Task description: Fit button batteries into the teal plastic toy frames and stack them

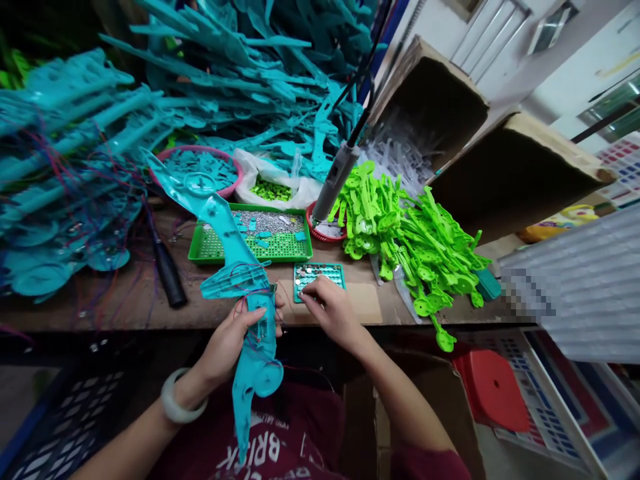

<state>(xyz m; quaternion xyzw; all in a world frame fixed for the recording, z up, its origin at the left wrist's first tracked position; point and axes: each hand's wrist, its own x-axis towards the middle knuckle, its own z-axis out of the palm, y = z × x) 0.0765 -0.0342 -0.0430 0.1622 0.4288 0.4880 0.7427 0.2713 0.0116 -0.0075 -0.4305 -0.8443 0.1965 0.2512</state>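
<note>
My left hand (pixel 230 337) is wrapped round a long teal plastic part (pixel 235 247), held upright over the table's front edge, with thin red and blue wires and a small circuit board on it. My right hand (pixel 327 307) has its fingertips pinched at a small teal tray (pixel 320 272) of tiny round metallic pieces; whatever lies between the fingertips is too small to name. Behind the tray is a green perforated basket (pixel 285 247) with small silver pieces and a few teal bits. A grey cylindrical tool (pixel 336 180) hangs above a small red basket (pixel 310 227).
Teal parts (pixel 240 73) are piled at the back and left, some with wires. Green parts (pixel 400 227) lie heaped at right. A pink basin (pixel 240 175), a white bag (pixel 305 193), a black-handled tool (pixel 169 273) and cardboard boxes (pixel 515 167) surround the work area.
</note>
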